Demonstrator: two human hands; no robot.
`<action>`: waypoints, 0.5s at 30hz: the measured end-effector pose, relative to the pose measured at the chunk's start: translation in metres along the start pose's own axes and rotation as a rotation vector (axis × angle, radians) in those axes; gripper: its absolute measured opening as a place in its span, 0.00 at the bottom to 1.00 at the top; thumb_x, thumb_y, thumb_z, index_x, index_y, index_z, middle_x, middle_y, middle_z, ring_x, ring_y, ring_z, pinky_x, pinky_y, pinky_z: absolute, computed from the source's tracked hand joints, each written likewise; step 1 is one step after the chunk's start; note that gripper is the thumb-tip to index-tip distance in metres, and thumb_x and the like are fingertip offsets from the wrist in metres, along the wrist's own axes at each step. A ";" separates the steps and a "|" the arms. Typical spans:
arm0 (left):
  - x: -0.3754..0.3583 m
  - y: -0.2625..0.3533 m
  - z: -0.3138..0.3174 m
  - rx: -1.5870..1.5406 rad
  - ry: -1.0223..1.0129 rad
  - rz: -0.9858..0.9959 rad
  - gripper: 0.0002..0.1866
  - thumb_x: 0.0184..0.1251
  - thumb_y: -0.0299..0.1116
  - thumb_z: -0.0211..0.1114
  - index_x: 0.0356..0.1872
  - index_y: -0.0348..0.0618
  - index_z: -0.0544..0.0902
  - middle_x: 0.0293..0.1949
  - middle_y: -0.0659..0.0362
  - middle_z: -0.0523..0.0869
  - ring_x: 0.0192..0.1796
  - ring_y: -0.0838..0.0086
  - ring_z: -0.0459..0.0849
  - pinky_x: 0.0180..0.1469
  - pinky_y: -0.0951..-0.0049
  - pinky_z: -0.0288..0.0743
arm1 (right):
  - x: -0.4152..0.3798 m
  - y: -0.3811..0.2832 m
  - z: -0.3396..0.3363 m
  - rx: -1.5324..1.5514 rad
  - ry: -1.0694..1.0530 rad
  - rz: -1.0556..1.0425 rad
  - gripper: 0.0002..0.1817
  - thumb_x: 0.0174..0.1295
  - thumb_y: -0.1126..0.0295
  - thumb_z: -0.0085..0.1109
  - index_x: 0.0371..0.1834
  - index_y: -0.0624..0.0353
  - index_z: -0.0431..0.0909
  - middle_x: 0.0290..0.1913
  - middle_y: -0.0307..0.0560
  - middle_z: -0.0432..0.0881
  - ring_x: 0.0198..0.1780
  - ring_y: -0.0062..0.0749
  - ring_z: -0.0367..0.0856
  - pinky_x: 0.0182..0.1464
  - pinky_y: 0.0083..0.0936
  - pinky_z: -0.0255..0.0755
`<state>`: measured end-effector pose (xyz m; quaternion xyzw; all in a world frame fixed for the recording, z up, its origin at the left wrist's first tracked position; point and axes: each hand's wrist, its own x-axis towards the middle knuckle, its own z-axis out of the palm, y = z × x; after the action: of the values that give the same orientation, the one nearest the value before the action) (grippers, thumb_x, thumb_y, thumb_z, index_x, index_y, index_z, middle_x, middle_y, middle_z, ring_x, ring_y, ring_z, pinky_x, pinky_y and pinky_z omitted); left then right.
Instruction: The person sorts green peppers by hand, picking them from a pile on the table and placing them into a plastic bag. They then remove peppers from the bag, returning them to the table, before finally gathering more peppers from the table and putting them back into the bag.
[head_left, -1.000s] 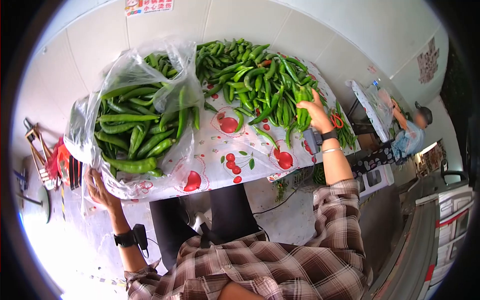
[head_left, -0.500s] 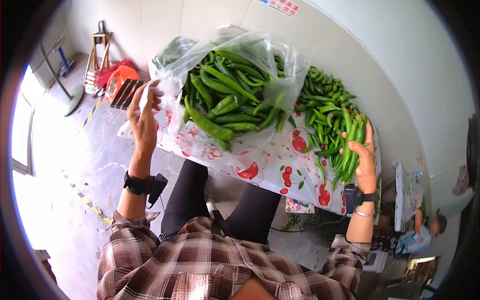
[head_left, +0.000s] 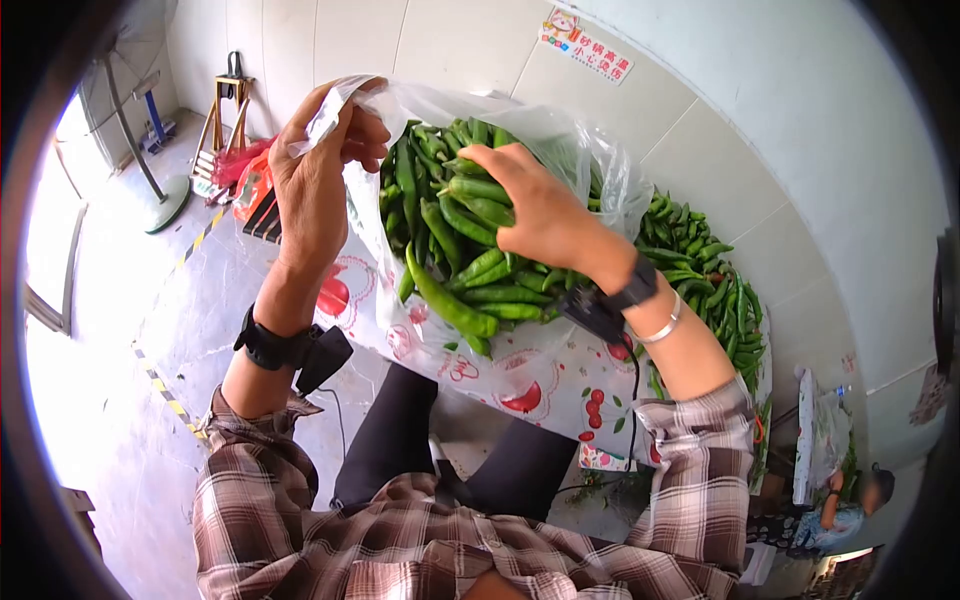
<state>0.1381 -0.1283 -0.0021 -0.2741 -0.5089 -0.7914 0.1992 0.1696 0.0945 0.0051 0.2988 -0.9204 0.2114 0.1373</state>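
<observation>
A clear plastic bag (head_left: 600, 160) full of long green peppers (head_left: 430, 235) lies on a table with a fruit-patterned cover (head_left: 520, 385). My left hand (head_left: 318, 165) grips the bag's edge at its upper left, fingers curled round the plastic. Over the bag's mouth, my right hand (head_left: 535, 205) is wrapped round several green peppers, with its fingertips partly hidden among the peppers. More loose peppers (head_left: 735, 310) are piled on the right part of the table.
Behind the table is a tiled wall with a sticker (head_left: 585, 45). A wooden stand (head_left: 232, 100), a red bag (head_left: 253, 187) and a fan base (head_left: 168, 205) are at the left. A person (head_left: 835, 520) is at the far lower right.
My right hand has moved left from the loose pile to the bag's mouth, with peppers in it. My left hand has gone up and raised the bag's edge.
</observation>
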 end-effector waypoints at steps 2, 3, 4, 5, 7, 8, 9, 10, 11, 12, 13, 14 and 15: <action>0.007 0.002 -0.001 0.028 0.007 0.030 0.15 0.70 0.34 0.48 0.45 0.33 0.78 0.23 0.61 0.78 0.24 0.82 0.73 0.27 0.83 0.68 | 0.022 0.026 0.005 -0.074 -0.033 0.019 0.37 0.37 0.81 0.54 0.59 0.53 0.62 0.48 0.54 0.69 0.52 0.52 0.70 0.55 0.34 0.67; 0.010 0.001 -0.004 0.023 0.005 0.038 0.15 0.70 0.34 0.48 0.45 0.34 0.78 0.23 0.61 0.78 0.24 0.82 0.73 0.28 0.83 0.68 | 0.032 0.047 0.006 -0.088 0.024 -0.030 0.36 0.37 0.81 0.52 0.58 0.55 0.63 0.48 0.55 0.71 0.51 0.53 0.71 0.54 0.35 0.68; 0.011 0.000 -0.007 0.023 0.007 0.045 0.15 0.70 0.34 0.48 0.45 0.34 0.78 0.23 0.61 0.78 0.24 0.82 0.73 0.28 0.83 0.68 | 0.043 0.066 0.004 -0.116 0.087 -0.064 0.36 0.37 0.80 0.52 0.58 0.56 0.63 0.48 0.56 0.73 0.51 0.53 0.71 0.53 0.35 0.68; 0.010 -0.002 -0.009 0.060 0.020 0.024 0.15 0.70 0.34 0.48 0.45 0.34 0.78 0.23 0.61 0.78 0.24 0.83 0.73 0.28 0.83 0.68 | 0.052 0.087 0.000 -0.143 0.150 -0.096 0.35 0.37 0.79 0.52 0.58 0.57 0.63 0.48 0.57 0.74 0.52 0.53 0.71 0.53 0.35 0.68; 0.004 -0.010 -0.017 0.157 0.007 0.008 0.15 0.70 0.35 0.48 0.44 0.35 0.78 0.23 0.62 0.78 0.24 0.84 0.73 0.29 0.84 0.67 | 0.057 0.120 -0.014 -0.277 0.107 0.122 0.32 0.41 0.71 0.56 0.56 0.59 0.66 0.49 0.61 0.74 0.52 0.54 0.71 0.54 0.36 0.67; -0.002 -0.013 -0.018 0.187 -0.005 0.006 0.14 0.70 0.34 0.49 0.44 0.35 0.78 0.24 0.62 0.77 0.25 0.84 0.73 0.29 0.84 0.68 | 0.057 0.126 -0.021 -0.273 0.033 0.249 0.32 0.43 0.67 0.59 0.56 0.60 0.66 0.50 0.62 0.74 0.53 0.54 0.71 0.56 0.36 0.66; -0.007 -0.015 -0.017 0.238 -0.022 -0.002 0.13 0.69 0.33 0.49 0.44 0.35 0.78 0.25 0.62 0.79 0.26 0.84 0.74 0.30 0.83 0.68 | 0.054 0.134 -0.021 -0.272 0.035 0.253 0.32 0.43 0.67 0.59 0.56 0.60 0.66 0.50 0.62 0.74 0.53 0.54 0.71 0.56 0.36 0.66; -0.013 -0.018 -0.016 0.285 -0.043 -0.014 0.13 0.68 0.32 0.50 0.45 0.34 0.78 0.27 0.61 0.80 0.27 0.84 0.74 0.31 0.83 0.68 | 0.047 0.143 -0.019 -0.283 0.037 0.271 0.32 0.45 0.64 0.59 0.57 0.61 0.66 0.51 0.63 0.73 0.54 0.54 0.70 0.56 0.35 0.66; -0.020 -0.028 -0.023 0.273 -0.083 -0.057 0.12 0.68 0.31 0.51 0.45 0.34 0.78 0.34 0.59 0.82 0.29 0.82 0.75 0.32 0.82 0.69 | 0.038 0.149 -0.017 -0.295 0.039 0.297 0.33 0.47 0.61 0.60 0.58 0.62 0.65 0.52 0.63 0.73 0.55 0.54 0.70 0.57 0.35 0.65; -0.028 -0.037 -0.028 0.260 -0.101 -0.070 0.12 0.68 0.31 0.51 0.45 0.34 0.78 0.34 0.59 0.82 0.29 0.82 0.75 0.32 0.82 0.69 | 0.030 0.142 -0.018 -0.299 0.039 0.322 0.33 0.47 0.61 0.60 0.58 0.62 0.65 0.52 0.63 0.73 0.55 0.54 0.70 0.57 0.35 0.65; -0.034 -0.046 -0.030 0.234 -0.026 -0.041 0.13 0.68 0.31 0.51 0.46 0.34 0.77 0.35 0.59 0.82 0.29 0.81 0.75 0.33 0.81 0.70 | 0.021 0.135 -0.017 -0.272 0.071 0.277 0.32 0.49 0.60 0.59 0.58 0.62 0.65 0.54 0.62 0.71 0.56 0.53 0.70 0.58 0.34 0.64; -0.039 -0.055 -0.029 0.196 0.034 -0.017 0.13 0.68 0.32 0.51 0.46 0.34 0.77 0.37 0.59 0.82 0.30 0.81 0.76 0.34 0.81 0.70 | 0.006 0.124 -0.019 -0.256 0.112 0.250 0.31 0.51 0.60 0.58 0.58 0.62 0.65 0.56 0.62 0.70 0.57 0.53 0.69 0.58 0.34 0.64; -0.045 -0.064 -0.036 0.229 0.053 -0.044 0.14 0.69 0.33 0.50 0.47 0.35 0.77 0.37 0.59 0.82 0.30 0.80 0.75 0.34 0.80 0.69 | -0.010 0.113 -0.018 -0.176 0.115 0.199 0.29 0.52 0.62 0.58 0.57 0.62 0.66 0.58 0.60 0.68 0.59 0.50 0.67 0.60 0.33 0.62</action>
<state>0.1265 -0.1334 -0.0877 -0.2173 -0.5965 -0.7390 0.2253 0.1109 0.1903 -0.0172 0.1805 -0.9510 0.1592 0.1939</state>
